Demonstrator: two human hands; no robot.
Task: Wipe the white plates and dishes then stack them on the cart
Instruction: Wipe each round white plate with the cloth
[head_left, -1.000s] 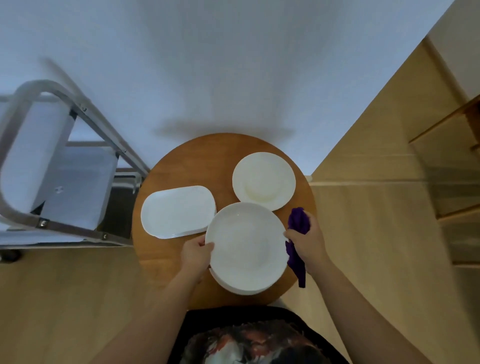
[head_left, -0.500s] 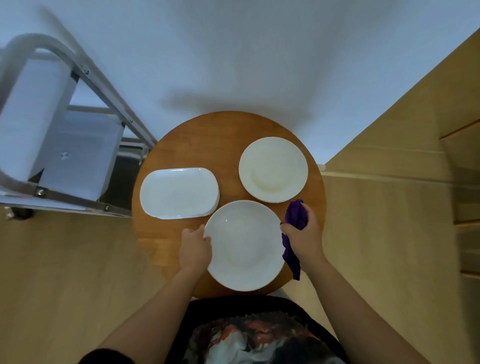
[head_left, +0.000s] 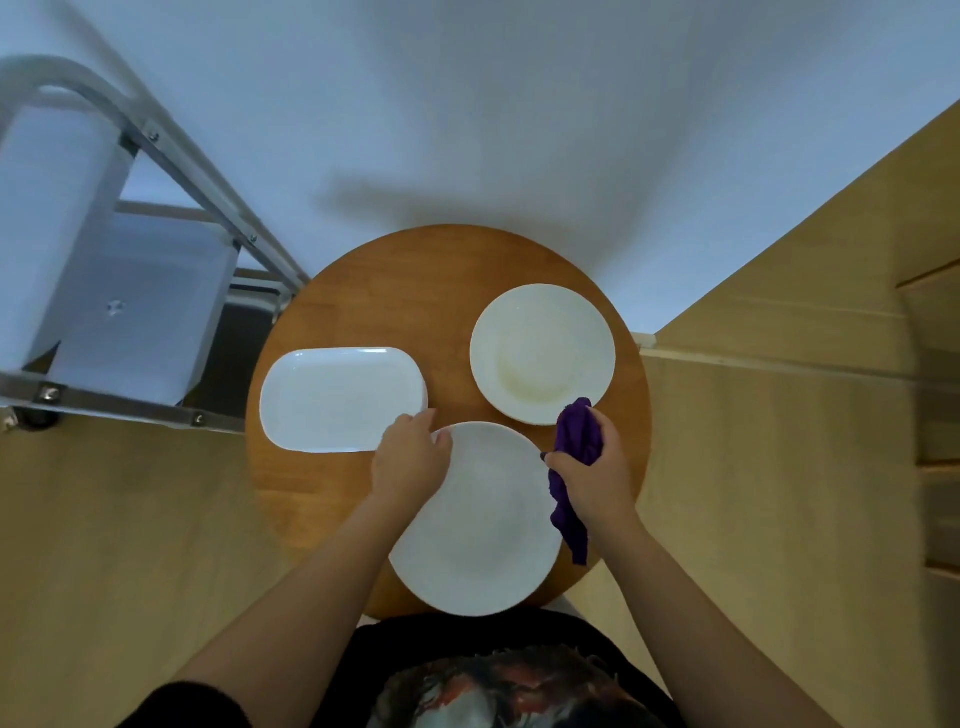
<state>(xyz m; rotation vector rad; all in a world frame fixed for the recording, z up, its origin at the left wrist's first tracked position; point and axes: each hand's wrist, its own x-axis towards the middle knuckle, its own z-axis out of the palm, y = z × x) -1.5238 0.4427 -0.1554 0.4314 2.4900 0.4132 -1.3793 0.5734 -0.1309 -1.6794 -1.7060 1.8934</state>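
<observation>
left hand (head_left: 410, 457) grips the plate (head_left: 483, 525) rim; right hand (head_left: 592, 467) clutches the cloth (head_left: 576, 431); best: steady the rim, wipe centre outward

No text, label, brand, number or sign can be read on anything in view.

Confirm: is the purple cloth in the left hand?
No, the purple cloth is bunched in the right hand, while the left hand grips the rim of the near round plate.
</observation>
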